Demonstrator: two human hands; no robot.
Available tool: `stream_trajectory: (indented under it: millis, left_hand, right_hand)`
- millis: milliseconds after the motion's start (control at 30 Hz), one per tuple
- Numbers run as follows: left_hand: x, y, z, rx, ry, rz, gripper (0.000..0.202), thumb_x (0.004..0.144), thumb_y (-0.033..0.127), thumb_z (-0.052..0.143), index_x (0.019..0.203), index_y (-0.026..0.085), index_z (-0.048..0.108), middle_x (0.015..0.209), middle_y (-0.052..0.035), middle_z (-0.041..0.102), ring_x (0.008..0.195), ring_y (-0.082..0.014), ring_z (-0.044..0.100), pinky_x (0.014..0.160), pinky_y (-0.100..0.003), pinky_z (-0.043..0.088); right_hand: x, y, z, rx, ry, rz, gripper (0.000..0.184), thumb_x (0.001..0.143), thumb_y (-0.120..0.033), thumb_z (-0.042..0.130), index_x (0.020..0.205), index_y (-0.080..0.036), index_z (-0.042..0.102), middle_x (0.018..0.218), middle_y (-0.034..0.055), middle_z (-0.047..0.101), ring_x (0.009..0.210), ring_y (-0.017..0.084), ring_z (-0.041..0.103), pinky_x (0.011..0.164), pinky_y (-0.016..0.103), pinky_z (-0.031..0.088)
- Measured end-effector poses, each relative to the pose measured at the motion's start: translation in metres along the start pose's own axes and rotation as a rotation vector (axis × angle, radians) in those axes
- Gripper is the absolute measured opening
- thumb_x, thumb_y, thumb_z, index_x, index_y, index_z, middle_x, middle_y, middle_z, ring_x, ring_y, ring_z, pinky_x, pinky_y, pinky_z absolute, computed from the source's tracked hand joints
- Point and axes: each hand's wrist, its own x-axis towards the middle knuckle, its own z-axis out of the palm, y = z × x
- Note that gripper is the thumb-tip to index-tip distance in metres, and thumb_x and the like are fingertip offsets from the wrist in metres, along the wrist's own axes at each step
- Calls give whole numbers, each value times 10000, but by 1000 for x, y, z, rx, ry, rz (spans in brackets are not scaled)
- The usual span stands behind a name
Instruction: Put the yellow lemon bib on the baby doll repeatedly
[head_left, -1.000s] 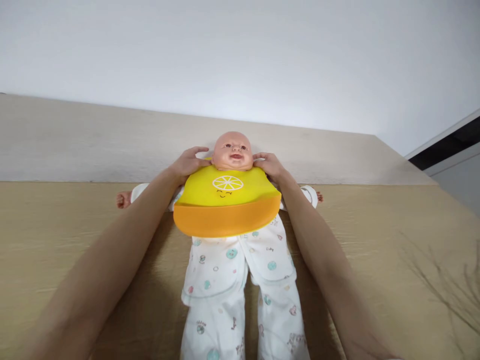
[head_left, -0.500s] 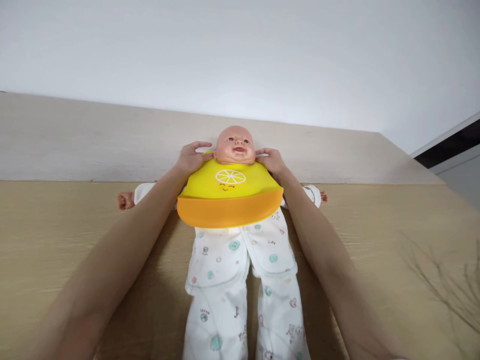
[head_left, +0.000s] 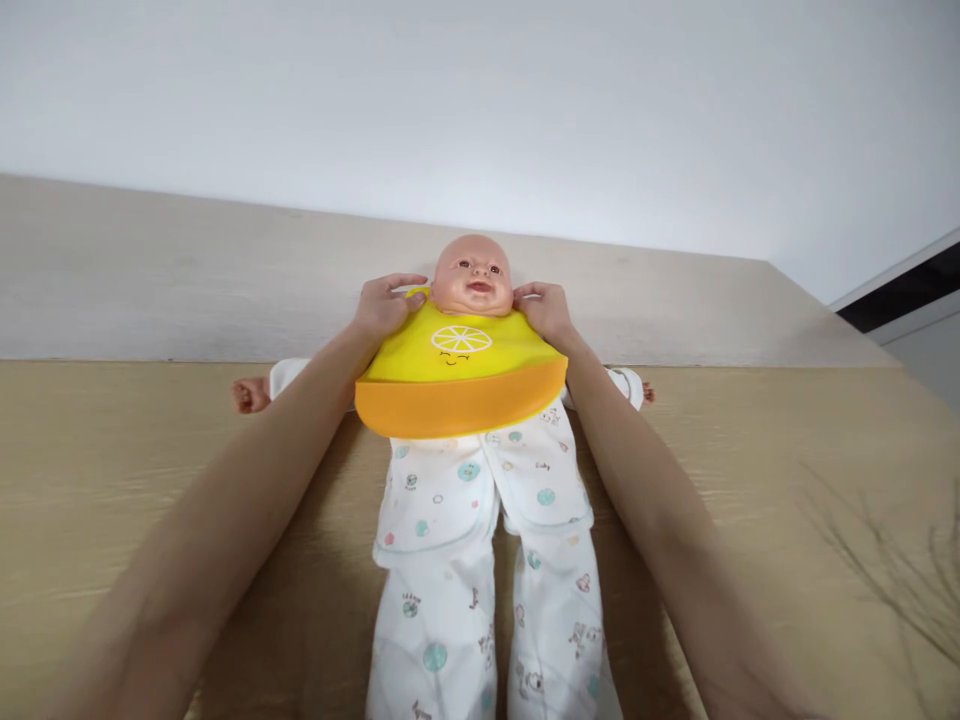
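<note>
A baby doll (head_left: 475, 272) in white printed clothes lies on its back on a light wooden surface, arms spread. Over its chest is a yellow bib (head_left: 409, 345) with a white citrus-slice print and an orange catch pocket (head_left: 461, 405). My left hand (head_left: 386, 305) pinches the bib's upper corner beside the doll's neck, thumb on top. On the other side of the neck, my right hand (head_left: 546, 308) has its fingers closed at the opposite upper edge of the bib. The parts of the bib behind the neck are hidden.
The wooden surface (head_left: 112, 480) extends to both sides. Behind the doll's head rises a pale wooden panel (head_left: 187, 270), with a white wall (head_left: 480, 110) beyond. Thin dark twigs (head_left: 885, 580) reach in at the lower right.
The bib has shifted slightly up toward the doll's neck, and more of its yellow corner shows at my left thumb. Both hands stay beside the neck.
</note>
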Motion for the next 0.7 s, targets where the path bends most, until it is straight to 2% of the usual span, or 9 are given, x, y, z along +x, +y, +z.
stream_trajectory:
  millis: [233, 400, 533, 700]
  left_hand:
    - [4, -2, -1, 18, -49, -66, 384, 700, 211, 704, 1080, 157, 727, 752, -42, 691, 708, -195, 645, 725, -311, 544]
    - [-3, 6, -6, -96, -61, -161, 385, 688, 236, 713, 1067, 168, 708, 747, -56, 681, 686, -218, 642, 670, -337, 536]
    - [-29, 17, -19, -172, -72, -202, 433, 686, 246, 716, 1116, 209, 683, 798, -61, 688, 730, -240, 658, 656, -353, 541]
    - [-77, 28, -49, -172, -91, -149, 471, 646, 292, 757, 1107, 214, 701, 741, -35, 659, 764, -210, 645, 592, -260, 497]
  right_hand:
    - [-4, 1, -1, -65, -22, 19, 163, 729, -140, 572, 847, -98, 677, 694, 15, 618, 592, 72, 531, 556, 159, 400]
    - [-20, -16, -11, -143, -6, 98, 170, 773, -165, 571, 902, -104, 663, 558, -11, 503, 462, 62, 417, 458, 181, 300]
    - [-47, -33, -32, -156, -64, 141, 267, 799, -236, 607, 1043, -127, 618, 591, -3, 511, 458, 71, 427, 432, 193, 278]
    - [-92, -49, -59, -43, -199, 179, 366, 801, -307, 666, 1140, -193, 584, 676, 5, 549, 486, 66, 460, 404, 185, 261]
